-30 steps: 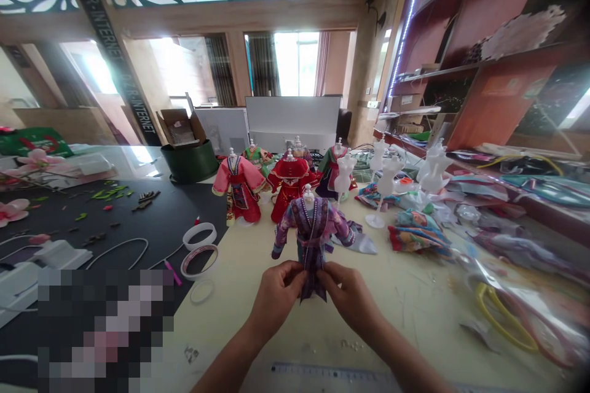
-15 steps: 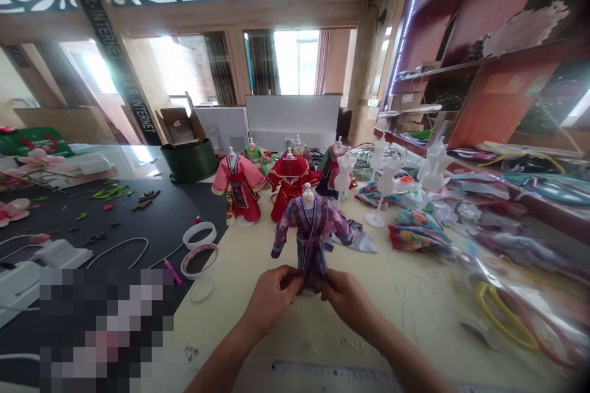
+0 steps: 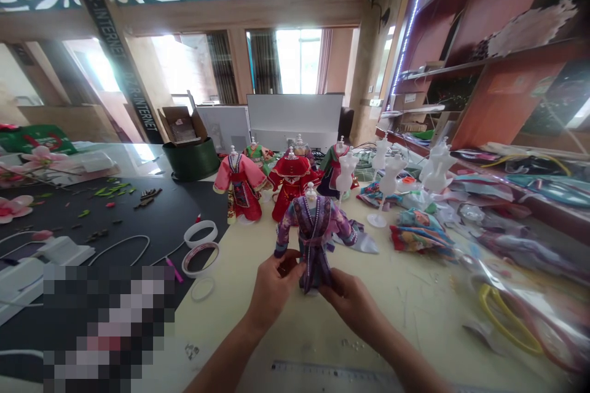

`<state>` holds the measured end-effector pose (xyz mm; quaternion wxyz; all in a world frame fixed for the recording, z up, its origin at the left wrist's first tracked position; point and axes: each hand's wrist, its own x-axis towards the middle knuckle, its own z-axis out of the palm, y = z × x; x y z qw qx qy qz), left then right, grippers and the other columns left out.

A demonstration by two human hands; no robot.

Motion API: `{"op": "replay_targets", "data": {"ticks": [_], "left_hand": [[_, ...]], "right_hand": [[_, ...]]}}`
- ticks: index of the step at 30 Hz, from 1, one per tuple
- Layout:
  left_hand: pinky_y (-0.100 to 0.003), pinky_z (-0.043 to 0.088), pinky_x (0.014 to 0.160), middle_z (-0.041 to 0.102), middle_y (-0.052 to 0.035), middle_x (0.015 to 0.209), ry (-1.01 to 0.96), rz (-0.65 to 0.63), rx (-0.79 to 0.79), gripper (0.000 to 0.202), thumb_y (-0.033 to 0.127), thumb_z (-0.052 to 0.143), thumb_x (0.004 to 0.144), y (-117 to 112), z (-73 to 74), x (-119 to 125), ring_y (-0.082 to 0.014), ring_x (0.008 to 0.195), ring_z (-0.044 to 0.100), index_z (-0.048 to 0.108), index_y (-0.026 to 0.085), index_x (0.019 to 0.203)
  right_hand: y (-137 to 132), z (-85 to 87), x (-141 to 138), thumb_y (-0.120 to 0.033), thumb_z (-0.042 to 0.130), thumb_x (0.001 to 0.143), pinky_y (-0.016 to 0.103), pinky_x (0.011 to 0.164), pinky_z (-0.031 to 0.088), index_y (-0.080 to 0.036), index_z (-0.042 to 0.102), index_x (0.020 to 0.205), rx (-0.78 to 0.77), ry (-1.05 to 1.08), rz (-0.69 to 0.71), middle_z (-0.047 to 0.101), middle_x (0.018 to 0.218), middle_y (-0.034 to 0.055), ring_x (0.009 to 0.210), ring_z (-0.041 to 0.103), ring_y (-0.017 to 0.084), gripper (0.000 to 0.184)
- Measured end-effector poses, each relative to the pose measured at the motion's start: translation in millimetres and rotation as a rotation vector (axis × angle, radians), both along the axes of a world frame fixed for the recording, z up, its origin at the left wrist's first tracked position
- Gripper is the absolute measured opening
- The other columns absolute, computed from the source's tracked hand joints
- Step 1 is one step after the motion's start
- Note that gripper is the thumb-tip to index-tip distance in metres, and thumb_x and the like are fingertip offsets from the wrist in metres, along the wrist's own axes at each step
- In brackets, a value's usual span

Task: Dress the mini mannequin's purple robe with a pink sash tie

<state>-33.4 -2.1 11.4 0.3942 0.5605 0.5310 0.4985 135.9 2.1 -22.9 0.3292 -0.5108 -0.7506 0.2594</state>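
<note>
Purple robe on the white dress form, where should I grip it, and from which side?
Probably its sashed waist, pinched from the front, the side nearest you: the wide sleeves spread out to both sides and would likely block a side approach.

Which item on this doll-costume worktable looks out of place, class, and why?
Small pale beads lie loose on the cream tabletop, just beyond the person's right hand. They sit outside any container, so they look spilled.

White doll mannequins (image 3: pixel 389 175) near fabric scraps (image 3: pixel 418 230)
</note>
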Motion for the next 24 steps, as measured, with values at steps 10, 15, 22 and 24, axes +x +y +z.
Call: {"op": "replay_targets", "data": {"ticks": [10, 15, 22, 24], "left_hand": [[-0.025, 0.044, 0.067, 0.061, -0.0006, 0.066, 0.008, 0.043, 0.023, 0.019, 0.033, 0.059, 0.073, -0.3, 14.8, -2.8, -0.0156, 0.067, 0.057, 0.060, 0.015, 0.070], [-0.022, 0.041, 0.063, 0.060, -0.0005, 0.067, -0.118, -0.091, -0.073, 0.020, 0.034, 0.059, 0.075, -5.2, 24.2, -11.3, -0.0116, 0.064, 0.053, 0.061, 0.015, 0.071], [-0.020, 0.034, 0.049, 0.054, 0.0019, 0.062, -0.152, -0.045, -0.133, 0.025, 0.036, 0.063, 0.070, -2.9, 15.3, -4.8, -0.0088, 0.053, 0.046, 0.058, 0.014, 0.081], [-0.021, 0.037, 0.054, 0.055, 0.0018, 0.064, -0.100, -0.001, -0.078, 0.027, 0.035, 0.064, 0.069, -0.6, 10.6, -2.6, -0.0109, 0.058, 0.050, 0.057, 0.014, 0.086]], "right_hand": [[-1.7, -2.5, -3.5, -0.025, 0.052, 0.078, 0.022, 0.051, 0.036, -0.015, 0.059, 0.072, -0.020, 0.107, 0.043, 0.053, 0.056, -0.0028, 0.052, 0.044, 0.011, 0.013], [1.2, -7.5, -6.1, -0.025, 0.051, 0.080, 0.023, 0.055, 0.042, -0.015, 0.061, 0.078, -0.074, 0.246, 0.103, 0.062, 0.066, -0.0001, 0.062, 0.054, 0.014, 0.014], [0.0, -7.6, -8.9, -0.025, 0.051, 0.081, 0.026, 0.055, 0.045, -0.016, 0.063, 0.079, -0.152, 0.375, 0.174, 0.066, 0.069, 0.0023, 0.061, 0.058, 0.016, 0.015], [-1.1, -6.0, -8.9, -0.025, 0.050, 0.082, 0.027, 0.057, 0.046, -0.016, 0.062, 0.080, -0.161, 0.360, 0.175, 0.067, 0.071, 0.0024, 0.063, 0.059, 0.016, 0.016]]}}
